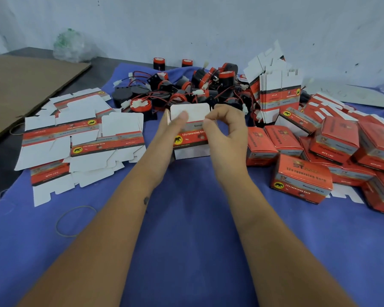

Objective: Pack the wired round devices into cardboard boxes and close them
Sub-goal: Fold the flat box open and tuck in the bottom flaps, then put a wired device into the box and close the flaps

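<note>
You see the scene in even, diffuse light, moderately bright, with no hard glare anywhere. Shadows are soft: a faint one lies under your forearms on the blue cloth [186, 218], and darker ones sit under the closed red boxes [302, 180] at 3 o'clock. The pale wall [208, 25] at 12 o'clock looks flat and slightly washed. The whole frame is a little soft, and print on the flat cartons [82, 138] at 9 o'clock smears. Wide-angle distortion bends the edges: your forearms balloon toward 6 o'clock, and the brown cardboard sheet [20, 89] at 10 o'clock slants and blurs.
</note>
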A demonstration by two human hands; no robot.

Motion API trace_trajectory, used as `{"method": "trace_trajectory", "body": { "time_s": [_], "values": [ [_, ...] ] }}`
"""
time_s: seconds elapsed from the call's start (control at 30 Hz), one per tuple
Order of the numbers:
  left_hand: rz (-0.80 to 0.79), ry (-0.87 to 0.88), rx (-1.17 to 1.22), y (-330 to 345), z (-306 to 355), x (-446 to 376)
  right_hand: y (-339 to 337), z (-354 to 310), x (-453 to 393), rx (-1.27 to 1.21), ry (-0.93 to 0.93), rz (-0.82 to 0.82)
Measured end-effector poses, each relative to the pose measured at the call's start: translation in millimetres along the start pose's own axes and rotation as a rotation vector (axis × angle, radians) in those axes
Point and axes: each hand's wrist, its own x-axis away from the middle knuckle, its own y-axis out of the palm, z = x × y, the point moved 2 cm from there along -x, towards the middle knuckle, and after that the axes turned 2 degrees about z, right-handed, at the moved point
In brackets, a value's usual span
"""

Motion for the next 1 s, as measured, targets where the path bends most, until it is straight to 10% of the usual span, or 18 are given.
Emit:
{"method": "trace_trajectory", "body": {
  "time_s": [0.17, 0.43, 0.67, 1.0],
  "values": [
    [0.319, 0.063, 0.08, -13.9, 3.1, -6.4, -4.2, 15.4, -4.0, -0.025, 0.132, -0.059],
    [0.536, 0.068, 0.193, -31.2, 0.0, -9.8, -2.6, 47.8, -5.9, 1.113, 0.087, -0.607],
    [0.511, 0.014, 0.206, -26.5, -2.5, -11.3, -8.8, 34.7, -6.7, 0.918, 0.012, -0.279],
    [0.478, -0.006, 0.297, -24.3, -0.2, -9.5, -9.1, 26.6, -3.3, 1.005, 0.061, -0.345]
  ]
}}
